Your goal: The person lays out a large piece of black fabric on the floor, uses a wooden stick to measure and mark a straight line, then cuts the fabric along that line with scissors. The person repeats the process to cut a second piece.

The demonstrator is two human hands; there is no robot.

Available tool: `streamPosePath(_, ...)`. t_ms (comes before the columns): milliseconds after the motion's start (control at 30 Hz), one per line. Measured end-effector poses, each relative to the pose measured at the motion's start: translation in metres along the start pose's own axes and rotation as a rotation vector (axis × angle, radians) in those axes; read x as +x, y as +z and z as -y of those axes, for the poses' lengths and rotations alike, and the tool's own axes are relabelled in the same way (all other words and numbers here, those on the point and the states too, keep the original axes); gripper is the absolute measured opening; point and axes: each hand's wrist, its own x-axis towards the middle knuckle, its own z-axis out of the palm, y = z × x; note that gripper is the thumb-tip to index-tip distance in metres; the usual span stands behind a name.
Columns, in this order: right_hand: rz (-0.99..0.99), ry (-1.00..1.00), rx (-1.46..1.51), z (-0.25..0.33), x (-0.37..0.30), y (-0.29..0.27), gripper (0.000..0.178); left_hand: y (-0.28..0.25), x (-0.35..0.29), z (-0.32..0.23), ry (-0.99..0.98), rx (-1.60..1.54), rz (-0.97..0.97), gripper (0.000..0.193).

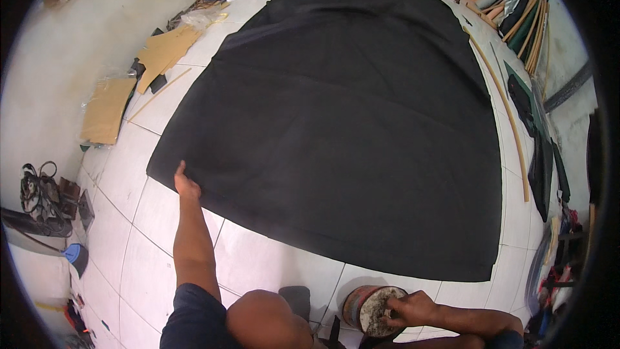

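Observation:
A large black cloth (349,123) lies spread flat over the white tiled floor (258,258). My left hand (186,185) reaches out to the cloth's near left edge and grips it, thumb up. My right hand (408,307) lies on top of a round reddish tin (361,307) with greyish contents, fingers curled over its rim. The tin stands on the floor just in front of the cloth's near edge. My knee (268,317) shows between the two arms.
Brown cardboard pieces (165,52) and a flat cardboard sheet (106,110) lie left of the cloth. A long thin wooden stick (510,116) runs along the cloth's right side. Rolled materials (526,22) are stacked at the far right. Cables and tools (39,194) lie at the left.

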Motion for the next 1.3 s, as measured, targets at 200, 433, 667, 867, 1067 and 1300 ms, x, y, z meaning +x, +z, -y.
streamPosePath(200, 0.180, -0.047, -0.077, -0.006, 0.005, 0.000, 0.045, 0.102, -0.082, -0.023, 0.849, 0.749, 0.124, 0.067)
streamPosePath(433, 0.470, -0.089, -0.077, -0.004, 0.043, -0.035, 0.054, -0.019, 0.008, -0.031, 0.680, 0.779, -0.303, 0.062)
streamPosePath(667, 0.540, 0.094, 0.023, 0.001, 0.033, -0.044, 0.058, -0.043, 0.031, -0.010, 0.063, 0.671, -0.450, 0.044)
streamPosePath(867, 0.350, 0.117, 0.097, -0.004, 0.015, -0.041, 0.064, -0.041, 0.034, 0.011, -0.023, 0.734, -0.442, 0.042)
streamPosePath(1067, 0.352, 0.137, 0.262, -0.013, 0.024, -0.050, 0.071, -0.023, 0.045, -0.054, 0.313, 0.626, -0.257, 0.076)
streamPosePath(1300, 0.365, 0.293, 0.448, -0.022, 0.021, -0.049, 0.069, 0.002, 0.055, -0.071, 0.935, 1.441, -0.187, 0.084)
